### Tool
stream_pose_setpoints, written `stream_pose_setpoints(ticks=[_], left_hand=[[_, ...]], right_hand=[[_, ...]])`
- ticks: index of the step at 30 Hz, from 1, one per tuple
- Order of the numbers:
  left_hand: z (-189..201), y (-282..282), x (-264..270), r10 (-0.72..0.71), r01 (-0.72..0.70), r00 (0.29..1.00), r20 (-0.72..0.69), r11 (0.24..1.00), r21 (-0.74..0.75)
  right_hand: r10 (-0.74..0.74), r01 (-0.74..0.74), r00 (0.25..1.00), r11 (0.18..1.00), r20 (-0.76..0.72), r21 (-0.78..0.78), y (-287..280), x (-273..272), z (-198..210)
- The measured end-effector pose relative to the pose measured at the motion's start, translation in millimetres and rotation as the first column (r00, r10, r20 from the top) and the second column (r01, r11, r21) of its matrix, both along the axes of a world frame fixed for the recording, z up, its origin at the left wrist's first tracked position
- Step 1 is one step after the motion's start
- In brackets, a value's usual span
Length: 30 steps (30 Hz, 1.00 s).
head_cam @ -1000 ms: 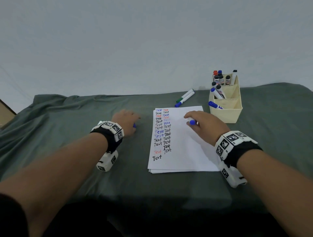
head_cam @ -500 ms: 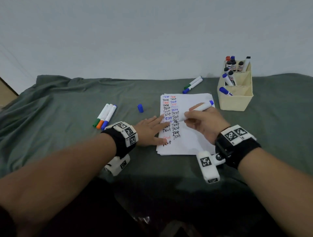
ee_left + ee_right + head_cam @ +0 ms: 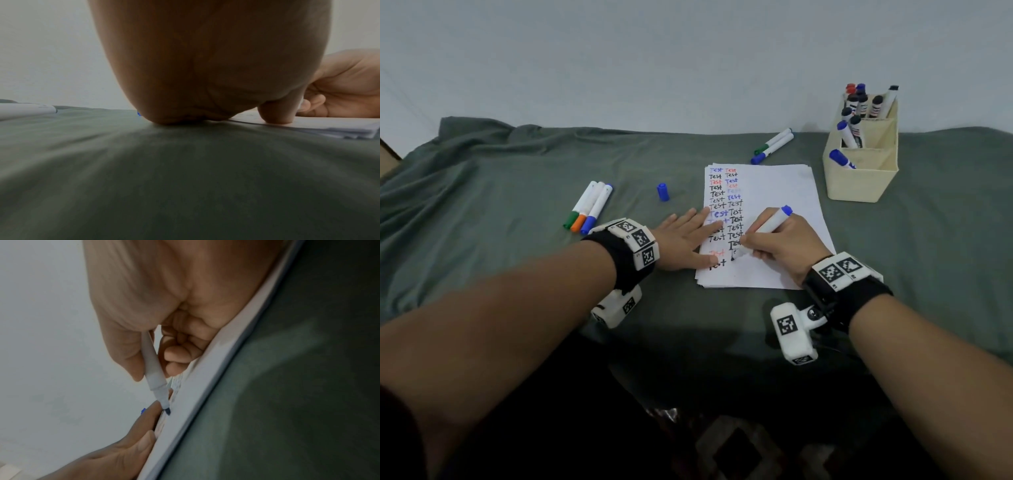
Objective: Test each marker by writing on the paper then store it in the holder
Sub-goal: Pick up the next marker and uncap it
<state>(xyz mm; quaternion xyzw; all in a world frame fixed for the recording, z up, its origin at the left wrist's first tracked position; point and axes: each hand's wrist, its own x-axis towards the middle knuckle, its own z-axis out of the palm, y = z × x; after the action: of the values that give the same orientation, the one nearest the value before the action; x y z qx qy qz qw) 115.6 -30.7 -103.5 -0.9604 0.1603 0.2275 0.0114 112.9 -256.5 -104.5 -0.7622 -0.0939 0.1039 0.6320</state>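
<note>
green cloth (image 3: pixel 517 274) under pale wall (image 3: pixel 619 61); left hand (image 3: pixel 683 240) flat on paper (image 3: pixel 780 192), right hand (image 3: pixel 780 240) gripping marker (image 3: pixel 770 224).

You are facing a plain, pale grey-white wall (image 3: pixel 688 58) that fills the upper part of the head view, bare and evenly lit with soft, dim light. In front of you a table is covered by a dark grey-green cloth (image 3: pixel 500 178), rumpled into folds along its far left edge and lying smoother on the right. At the far left, beyond the cloth, a small tan wedge of some surface (image 3: pixel 386 154) shows; what it is cannot be told. Below the near table edge the view is dark, with a patterned floor or mat (image 3: pixel 739 448) barely visible.
</note>
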Motion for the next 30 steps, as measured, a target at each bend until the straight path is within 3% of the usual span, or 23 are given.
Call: stream_pose_setpoints(ticks=[6,13,17,21,30], left_hand=[[7.1,-4.7,-0.3,0.03,-0.028,0.998,-0.057,0.999,0.042],[9.6,-6.8,-2.2,0.041,-0.038,0.997,-0.06,0.998,0.049],[9.5,-6.6,-2.7,0.047,-0.045,0.997,-0.065,0.998,0.044],[9.1,-6.7,-3.0,0.052,-0.05,0.996,-0.07,0.998,0.032],[8.2,-6.4,-2.6,0.063,-0.061,0.996,-0.071,0.998,0.027]], right_hand=[[0.134,-0.136,0.991,0.986,-0.024,-0.098,-2.2,-3.9,0.8],[0.067,-0.067,0.998,0.998,0.0,0.01,-1.9,-1.8,0.6],[0.074,-0.074,0.997,0.997,0.013,-0.008,-1.5,-2.0,-1.0],[-0.018,0.02,0.999,0.999,0.041,-0.043,-1.0,0.6,-5.0],[0.033,-0.033,0.999,0.999,-0.01,0.012,-3.9,-1.7,-4.7]])
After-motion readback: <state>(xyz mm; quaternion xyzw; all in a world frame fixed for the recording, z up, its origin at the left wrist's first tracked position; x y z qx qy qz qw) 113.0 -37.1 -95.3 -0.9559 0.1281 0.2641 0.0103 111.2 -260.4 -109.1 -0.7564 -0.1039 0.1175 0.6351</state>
